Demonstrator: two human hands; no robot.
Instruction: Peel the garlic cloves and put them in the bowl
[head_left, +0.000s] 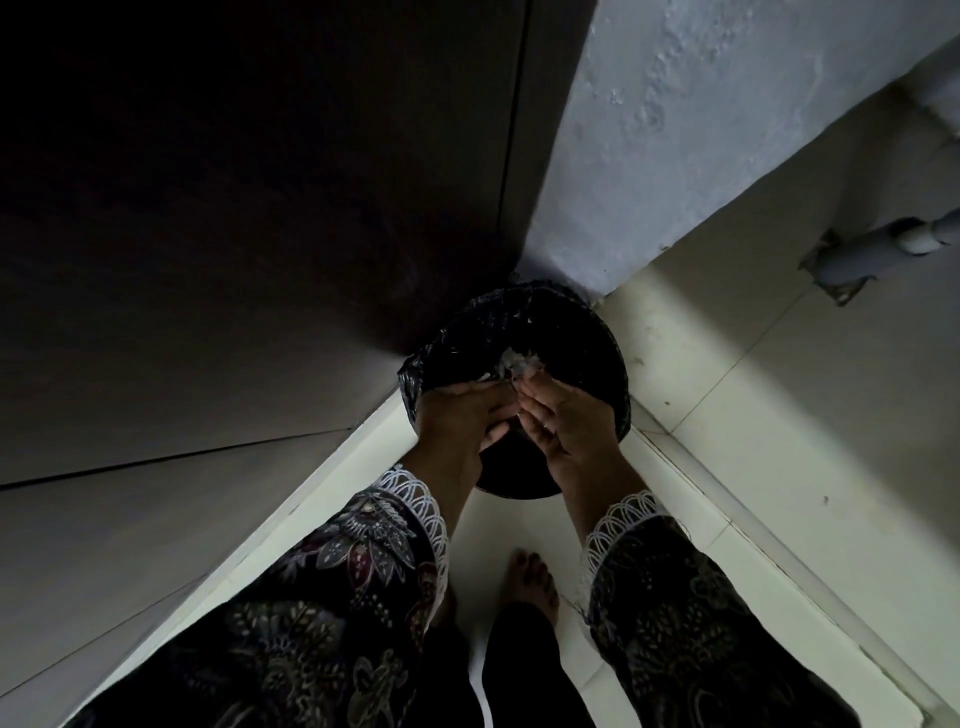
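Note:
I am looking down at a round bin lined with a black plastic bag (615, 364), standing on the floor in a corner. My left hand (460, 415) and my right hand (569, 418) are held side by side over its opening, fingers stretched out and tips nearly touching. A small clump of white papery garlic skins (514, 362) shows just beyond my fingertips, over the dark inside of the bin. I cannot tell whether the skins touch my fingers or are falling. No garlic cloves and no bowl are in view.
A dark cabinet or door face (249, 234) fills the left side. A rough grey wall (675, 130) rises behind the bin. Pale floor tiles (727, 389) run to the right, with a grey pipe (872, 249) on them. My bare foot (530, 582) stands below the bin.

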